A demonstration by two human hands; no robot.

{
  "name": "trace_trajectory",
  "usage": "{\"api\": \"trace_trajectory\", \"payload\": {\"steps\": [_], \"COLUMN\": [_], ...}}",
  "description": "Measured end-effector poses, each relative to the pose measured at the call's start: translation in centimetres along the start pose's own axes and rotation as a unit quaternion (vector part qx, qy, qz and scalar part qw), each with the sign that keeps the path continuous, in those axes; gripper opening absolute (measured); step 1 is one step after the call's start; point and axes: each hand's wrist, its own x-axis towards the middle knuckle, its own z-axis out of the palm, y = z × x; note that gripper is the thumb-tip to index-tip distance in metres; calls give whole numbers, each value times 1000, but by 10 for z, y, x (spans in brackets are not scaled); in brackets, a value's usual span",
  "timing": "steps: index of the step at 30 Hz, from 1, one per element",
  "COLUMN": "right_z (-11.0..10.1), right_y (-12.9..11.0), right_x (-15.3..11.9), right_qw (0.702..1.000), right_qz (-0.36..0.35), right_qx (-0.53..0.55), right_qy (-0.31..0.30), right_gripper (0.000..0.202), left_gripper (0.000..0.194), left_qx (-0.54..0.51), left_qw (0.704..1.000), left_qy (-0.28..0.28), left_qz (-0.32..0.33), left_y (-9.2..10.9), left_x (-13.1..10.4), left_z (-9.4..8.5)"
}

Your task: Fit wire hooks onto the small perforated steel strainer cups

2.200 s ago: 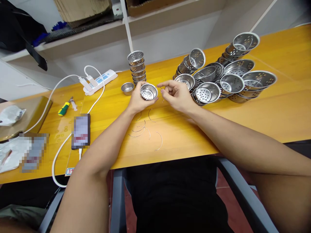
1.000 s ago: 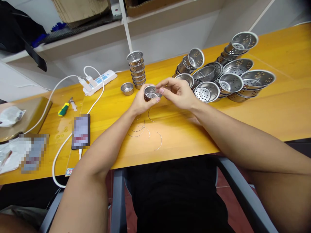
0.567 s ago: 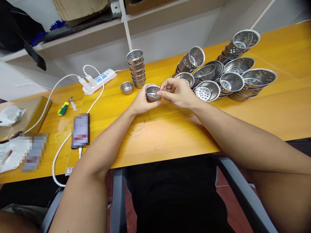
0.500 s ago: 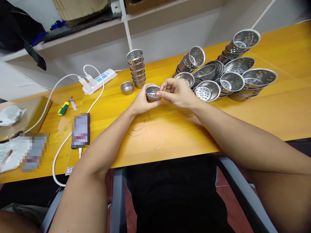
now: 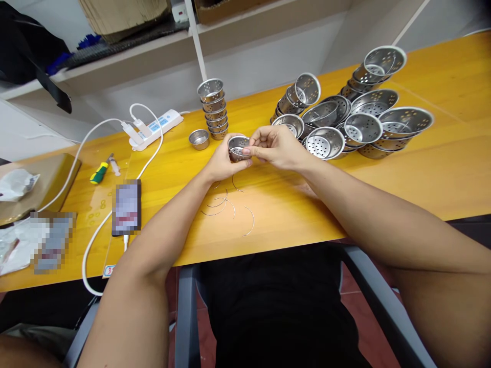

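A small perforated metal strainer basket (image 5: pixel 237 143) is tilted in my left hand (image 5: pixel 221 162), whose fingers and thumb wrap round its side. My right hand (image 5: pixel 279 147) is closed in a pinch at the basket's right rim, thumb against the edge. Whatever lies between its fingertips is hidden. On the table just below my hands lie several thin curved metal wires (image 5: pixel 253 220), some crossing each other. Behind the left hand stands a small metal cup (image 5: pixel 199 139), next to a stack of perforated baskets (image 5: pixel 213 97).
Many more perforated baskets (image 5: pixel 362 128), some with wire handles, are stacked and nested at the right. Leftward on the yellow table (image 5: pixel 153 174) are a power strip (image 5: pixel 157 129) with white cables, a phone (image 5: pixel 127 207) and a green-yellow screwdriver (image 5: pixel 99 173). A shelf runs behind.
The view has shifted slightly, moving everything a little leftward in it. Both hands keep nearly the same hold at the basket; my right thumb stays at its rim.
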Motion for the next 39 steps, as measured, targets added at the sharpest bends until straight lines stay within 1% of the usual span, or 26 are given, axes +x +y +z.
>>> {"api": "trace_trajectory", "payload": {"steps": [4,8,10,11,13,15,16,19,22,27,34,39], "right_z": [-1,-3,-4,-3,-1,0,1,2,3,4,6,8], "right_y": [1,-1,-1,-1,2,6,7,10,9,4,4,5], "right_x": [0,-1,-2,-3,-6,-8,-10,-12,-14,-15,-17,-18], "right_qw": [1000,1000,999,998,992,975,966,948,944,945,943,939], "right_qz": [10,-11,-21,-29,-60,-102,-120,-143,-139,-118,-101,-93], "right_qx": [1,-8,-30,-51,-110,-180,-212,-274,-292,-302,-314,-331], "right_qy": [-4,-15,-21,-13,30,78,90,81,70,44,43,22], "right_gripper": [67,67,68,67,64,59,56,51,53,54,54,50], "left_gripper": [74,74,74,73,74,75,77,79,79,75,76,83], "left_qx": [-1,-6,-6,-4,0,7,13,29,29,44,71,62], "left_qw": [1000,1000,1000,1000,999,998,997,996,997,997,992,992], "left_qy": [2,-2,0,6,29,58,69,83,70,52,81,75], "left_qz": [8,19,20,20,21,22,23,31,31,36,59,81], "left_y": [1,3,3,1,-3,-10,-13,-20,-18,-14,-22,-24], "left_x": [0,-1,-1,-1,0,2,2,3,2,0,2,2], "left_z": [0,1,0,0,-2,-4,-5,-8,-8,-8,-9,-11]}}
